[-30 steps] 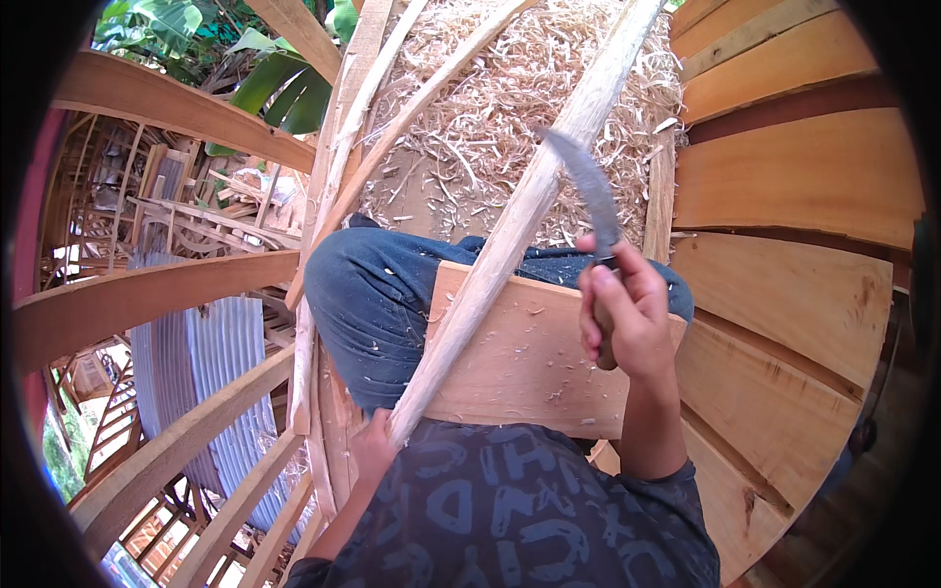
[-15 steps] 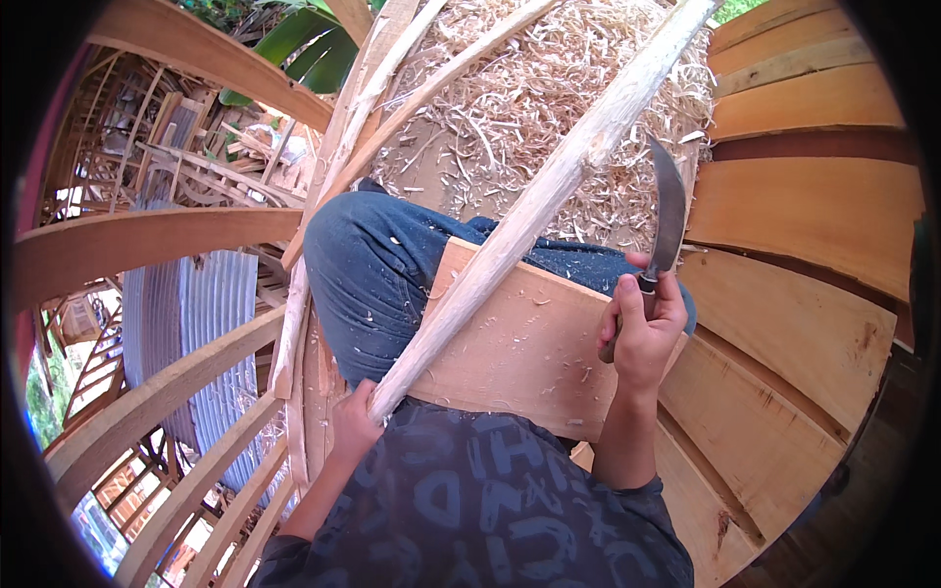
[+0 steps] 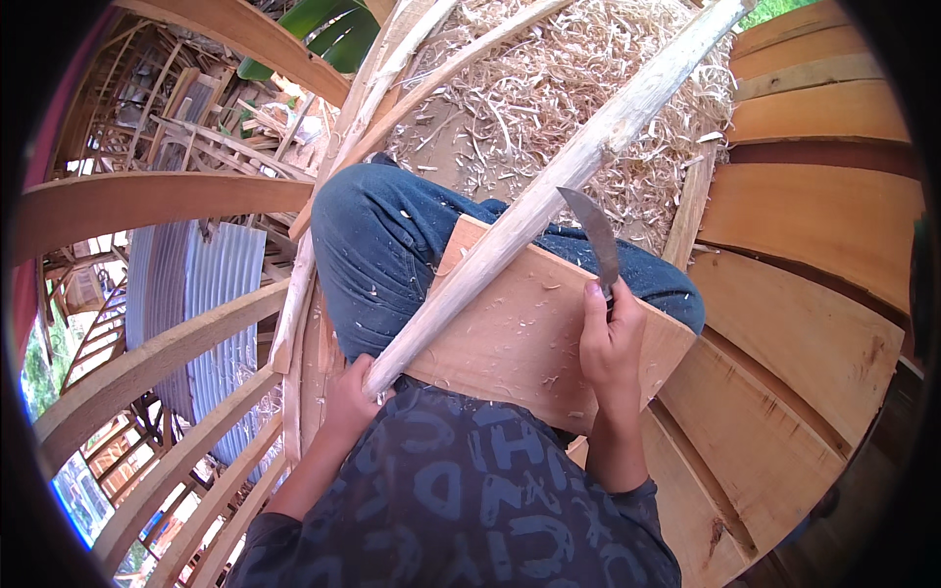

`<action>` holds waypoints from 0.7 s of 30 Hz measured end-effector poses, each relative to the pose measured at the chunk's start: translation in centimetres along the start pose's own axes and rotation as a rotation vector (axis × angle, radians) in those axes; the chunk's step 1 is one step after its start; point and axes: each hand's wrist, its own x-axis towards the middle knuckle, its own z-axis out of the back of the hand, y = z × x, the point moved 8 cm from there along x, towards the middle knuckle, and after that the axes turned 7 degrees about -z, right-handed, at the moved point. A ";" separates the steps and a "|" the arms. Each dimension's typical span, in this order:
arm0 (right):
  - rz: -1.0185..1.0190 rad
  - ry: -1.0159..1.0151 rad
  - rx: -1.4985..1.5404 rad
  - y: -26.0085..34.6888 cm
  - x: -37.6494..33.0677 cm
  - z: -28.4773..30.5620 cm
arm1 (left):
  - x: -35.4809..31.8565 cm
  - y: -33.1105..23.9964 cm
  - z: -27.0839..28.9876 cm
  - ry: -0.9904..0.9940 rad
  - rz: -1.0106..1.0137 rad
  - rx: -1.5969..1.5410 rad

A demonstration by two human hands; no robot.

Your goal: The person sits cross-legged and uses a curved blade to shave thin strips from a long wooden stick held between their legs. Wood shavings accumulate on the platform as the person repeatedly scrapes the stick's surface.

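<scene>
A long, pale, stripped wooden pole (image 3: 529, 211) runs slantwise from my waist up to the far right, crossing a flat board (image 3: 520, 328) that lies over my lap. Its near end is gripped by my left hand (image 3: 354, 397), fingers wrapped round it. My right hand (image 3: 613, 338) is closed on the handle of a knife with a curved blade (image 3: 594, 230); the handle is mostly hidden in my fist. The blade points up and left, its tip close to the pole's right side. Small shavings are scattered on the board and my jeans (image 3: 368, 255).
Curly wood shavings (image 3: 549, 83) heap beyond my knees. Wide planks (image 3: 804, 220) line the right side. At left, long thin strips (image 3: 368, 118) and curved wooden ribs (image 3: 167, 201) stand over corrugated metal sheets (image 3: 221, 314) and stacked lumber.
My right hand has moved left with the knife, bringing the blade from the board's right side near the pole. The left hand still grips the pole's near end.
</scene>
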 end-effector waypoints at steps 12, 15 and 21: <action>0.272 0.037 -0.726 4.1 -0.5 -2.5 | -0.8 1.3 -1.1 -0.027 -0.093 0.200; 0.303 0.015 -0.793 4.2 -0.1 -2.5 | -1.0 1.2 -1.1 -0.021 -0.105 0.216; 0.328 -0.103 -0.866 4.4 0.9 -0.8 | -0.7 0.9 -0.8 -0.014 -0.128 0.205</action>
